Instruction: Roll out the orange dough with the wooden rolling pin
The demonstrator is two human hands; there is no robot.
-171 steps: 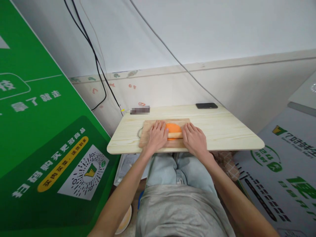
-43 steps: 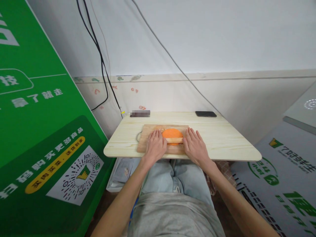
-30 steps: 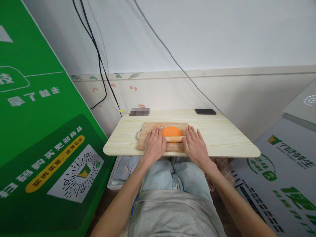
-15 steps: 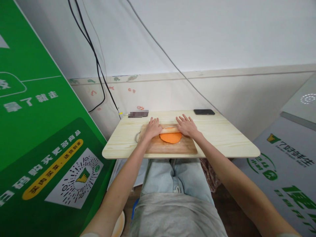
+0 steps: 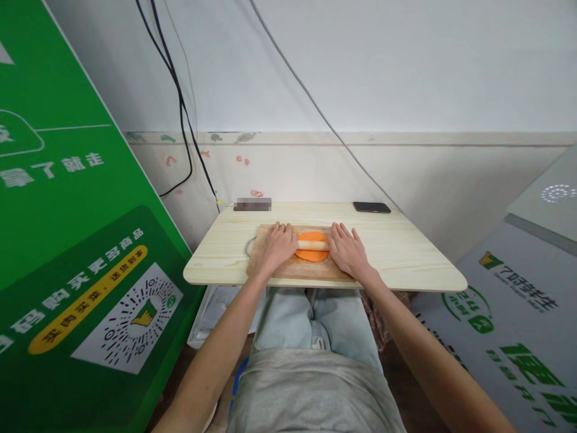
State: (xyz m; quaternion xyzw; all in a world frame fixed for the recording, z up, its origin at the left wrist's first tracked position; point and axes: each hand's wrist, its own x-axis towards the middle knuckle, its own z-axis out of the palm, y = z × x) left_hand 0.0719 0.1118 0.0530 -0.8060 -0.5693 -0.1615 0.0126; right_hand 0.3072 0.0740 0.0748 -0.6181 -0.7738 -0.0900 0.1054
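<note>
A pale wooden rolling pin (image 5: 312,245) lies crosswise over a flat orange sheet of dough (image 5: 312,255), which shows both beyond and in front of it. Beneath them is a brown wooden cutting board (image 5: 288,270). My left hand (image 5: 280,245) rests over the pin's left end, its fingers stretched forward. Over the right end lies my right hand (image 5: 348,248), flat, with fingers extended. Both palms hide the pin's ends. At the board's left edge a metal handle (image 5: 249,245) sticks out.
The board is on a light wood table (image 5: 415,258) against the wall. A black phone (image 5: 372,207) lies at the back right, and a blurred-out dark item (image 5: 252,205) at the back left. Green panel (image 5: 90,240) stands left, a white cabinet (image 5: 509,300) right; cables (image 5: 180,102) hang behind.
Both hands and the rolling pin have come back toward me, from the dough's far edge to about its middle. The orange sheet now shows behind the pin as well.
</note>
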